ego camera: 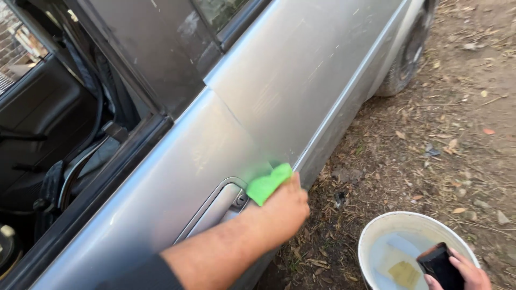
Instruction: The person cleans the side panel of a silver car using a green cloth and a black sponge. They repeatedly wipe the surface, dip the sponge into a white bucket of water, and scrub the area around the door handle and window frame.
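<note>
My left hand presses a bright green cloth against the silver car door, right beside the door handle. The fingers are closed on the cloth, and part of it is hidden under the hand. At the bottom right, my right hand grips a small black object over the rim of a white bucket. The bucket holds water with a yellowish pad lying in it.
The door window is down, showing the dark seat and seat belt inside. The silver rear panel runs back to a wheel at the upper right. Bare dirt with dry leaves and twigs lies beside the car.
</note>
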